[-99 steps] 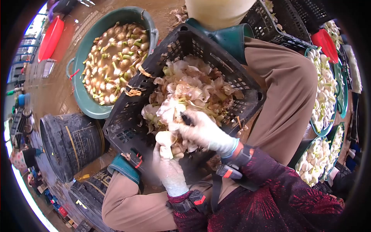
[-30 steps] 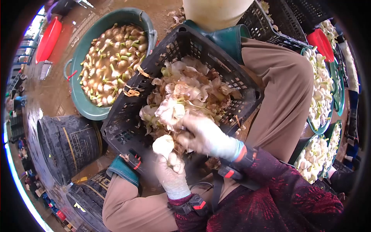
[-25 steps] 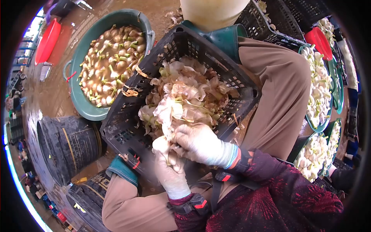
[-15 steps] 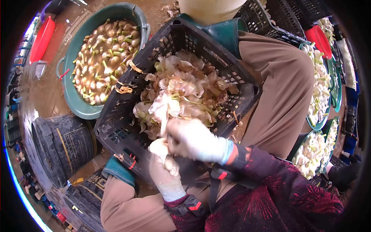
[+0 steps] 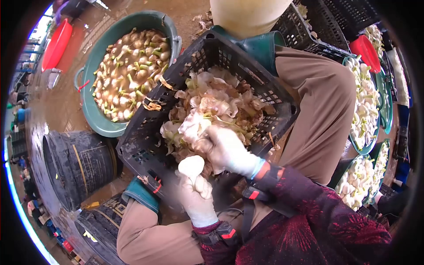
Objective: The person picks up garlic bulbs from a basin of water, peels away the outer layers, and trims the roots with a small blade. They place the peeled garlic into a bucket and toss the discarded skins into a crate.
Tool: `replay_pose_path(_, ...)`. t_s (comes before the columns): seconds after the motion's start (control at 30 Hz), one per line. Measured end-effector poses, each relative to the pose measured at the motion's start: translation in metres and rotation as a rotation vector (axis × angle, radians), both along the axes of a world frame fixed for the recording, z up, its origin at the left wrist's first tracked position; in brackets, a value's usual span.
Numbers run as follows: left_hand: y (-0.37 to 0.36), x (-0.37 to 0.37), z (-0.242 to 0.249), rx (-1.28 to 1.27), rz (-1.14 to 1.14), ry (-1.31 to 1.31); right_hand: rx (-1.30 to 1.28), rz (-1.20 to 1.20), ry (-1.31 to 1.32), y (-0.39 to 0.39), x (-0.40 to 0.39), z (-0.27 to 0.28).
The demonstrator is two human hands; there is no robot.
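My left hand point(image 5: 196, 201), in a whitish glove, is closed around a garlic bulb point(image 5: 191, 166) whose pale, smooth top shows above the fingers. Just up and right of it, my gloved right hand point(image 5: 234, 153) is over the near part of a black slatted crate point(image 5: 145, 132). Its fingers are curled together and slightly smeared by motion; what they pinch, if anything, I cannot make out. Loose garlic skins point(image 5: 216, 104) are heaped inside the crate, close beyond the right fingertips.
A green tub point(image 5: 88, 106) of garlic bulbs in brown water stands at the upper left. Dark buckets point(image 5: 79, 170) lie at the left. Tubs of peeled white garlic point(image 5: 363, 106) line the right side. A cream bucket point(image 5: 247, 13) and black crates point(image 5: 309, 42) are beyond my boot.
The right hand has moved up and away from the garlic bulb, toward the heap of skins. The bulb's top is now more exposed in my left hand. The view has shifted slightly.
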State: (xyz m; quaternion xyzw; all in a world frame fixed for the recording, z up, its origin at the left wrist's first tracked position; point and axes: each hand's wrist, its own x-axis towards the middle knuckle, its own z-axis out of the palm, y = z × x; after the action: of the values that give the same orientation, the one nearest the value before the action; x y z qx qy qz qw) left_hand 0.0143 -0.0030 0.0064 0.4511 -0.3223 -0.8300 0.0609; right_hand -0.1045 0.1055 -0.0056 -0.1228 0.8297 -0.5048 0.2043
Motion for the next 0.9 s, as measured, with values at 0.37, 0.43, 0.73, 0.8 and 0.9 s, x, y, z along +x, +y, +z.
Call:
replay_pose_path(0.37,0.002,-0.001,-0.006,0.682,0.106,0.431,-0.082,-0.103,0.044,0.003,0.004,-0.003)
replay_pose_path(0.43,0.003,-0.004,0.001,0.786,0.309,0.381,-0.158,-0.128,-0.087,0.019,0.005,-0.008)
replay_pose_path(0.73,-0.072,0.036,0.053,0.275,0.663,0.544,-0.234,0.056,-0.172,0.017,0.009,-0.02)
replay_pose_path(0.8,-0.126,0.037,0.074,-0.31,0.416,0.379,-0.205,0.042,-0.181,0.011,0.012,-0.009)
replay_pose_path(0.9,-0.247,0.011,0.119,-0.443,0.288,0.58,-0.218,0.131,-0.04,0.009,0.015,0.009)
